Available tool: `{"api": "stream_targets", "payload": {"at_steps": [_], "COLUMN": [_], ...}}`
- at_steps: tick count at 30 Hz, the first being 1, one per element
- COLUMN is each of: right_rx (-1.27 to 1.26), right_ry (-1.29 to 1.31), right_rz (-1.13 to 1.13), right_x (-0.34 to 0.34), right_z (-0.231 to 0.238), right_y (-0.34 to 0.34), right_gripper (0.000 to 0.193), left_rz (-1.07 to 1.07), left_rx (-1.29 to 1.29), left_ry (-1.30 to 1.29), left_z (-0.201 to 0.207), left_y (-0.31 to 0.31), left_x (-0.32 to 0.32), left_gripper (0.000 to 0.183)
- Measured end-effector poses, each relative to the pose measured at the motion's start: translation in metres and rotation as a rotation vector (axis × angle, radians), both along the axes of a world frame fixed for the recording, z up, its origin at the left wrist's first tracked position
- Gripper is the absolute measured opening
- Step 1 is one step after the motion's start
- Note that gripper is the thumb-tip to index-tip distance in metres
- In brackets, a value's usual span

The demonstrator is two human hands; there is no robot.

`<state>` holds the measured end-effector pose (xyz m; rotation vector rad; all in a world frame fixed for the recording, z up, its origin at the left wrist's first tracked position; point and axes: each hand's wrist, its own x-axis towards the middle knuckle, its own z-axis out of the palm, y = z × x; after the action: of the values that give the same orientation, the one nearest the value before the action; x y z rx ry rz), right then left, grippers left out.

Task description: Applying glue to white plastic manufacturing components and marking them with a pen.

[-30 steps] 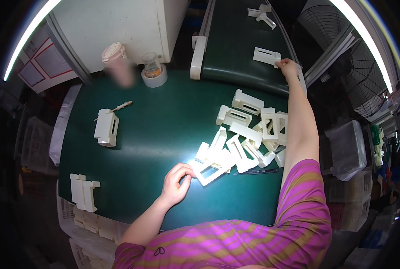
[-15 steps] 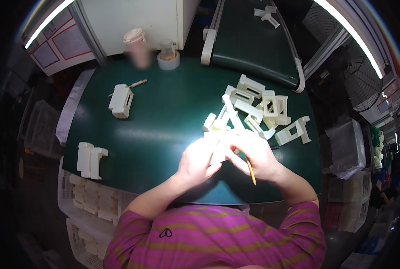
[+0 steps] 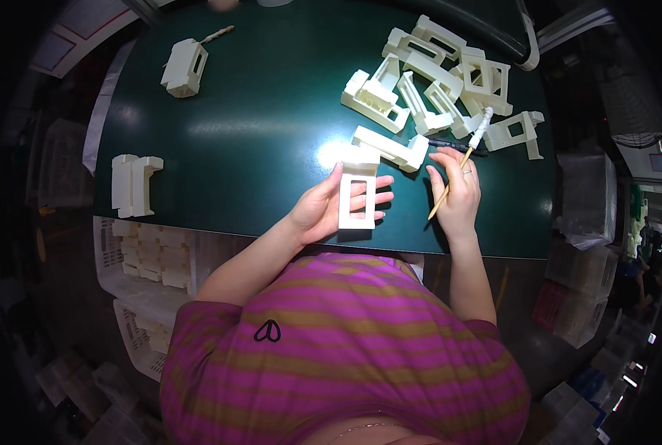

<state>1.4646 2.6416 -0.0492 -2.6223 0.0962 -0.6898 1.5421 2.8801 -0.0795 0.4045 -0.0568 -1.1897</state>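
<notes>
The left hand [image 3: 322, 208] holds a windowed white frame [image 3: 359, 170] between thumb and outstretched fingers over the green counter [image 3: 234, 170], while the right hand's [image 3: 460, 199] fingers grip a white-tipped stick [image 3: 481, 129].

White windowed part [image 3: 359, 170], wooden stick [image 3: 469, 151], tilted, white-tipped

Wears short-slv brn-striped magenta tee [image 3: 338, 348], blk chest mark [image 3: 268, 331], + ring [image 3: 466, 172].
</notes>
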Motion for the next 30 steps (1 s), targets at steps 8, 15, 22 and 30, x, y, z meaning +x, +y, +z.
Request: {"api": "stream_targets", "payload": {"at_steps": [8, 15, 22, 30], "right_rx": [-0.423, -0.233, 0.340, 0.388], "right_ry": [0.071, 0.132, 0.089, 0.090], "right_rz": [-0.076, -0.203, -0.230, -0.248], "right_x": [0.020, -0.024, -0.078, -0.093], "right_z": [-0.017, -0.010, 0.016, 0.018], "right_y": [-0.020, -0.032, -0.014, -0.007], "right_gripper": [0.029, 0.029, 0.030, 0.030], "left_rz": [0.021, -0.066, -0.251, -0.289], "left_rx": [-0.040, -0.025, -0.010, 0.110], "left_ry": [0.061, 0.021, 0.015, -0.056], "left_z": [-0.003, 0.006, 0.011, 0.013], "left_y": [0.003, 0.000, -0.047, -0.075], "left_x": [0.000, -0.007, -0.025, -0.033], "left_gripper": [0.066, 0.064, 0.058, 0.057]}}
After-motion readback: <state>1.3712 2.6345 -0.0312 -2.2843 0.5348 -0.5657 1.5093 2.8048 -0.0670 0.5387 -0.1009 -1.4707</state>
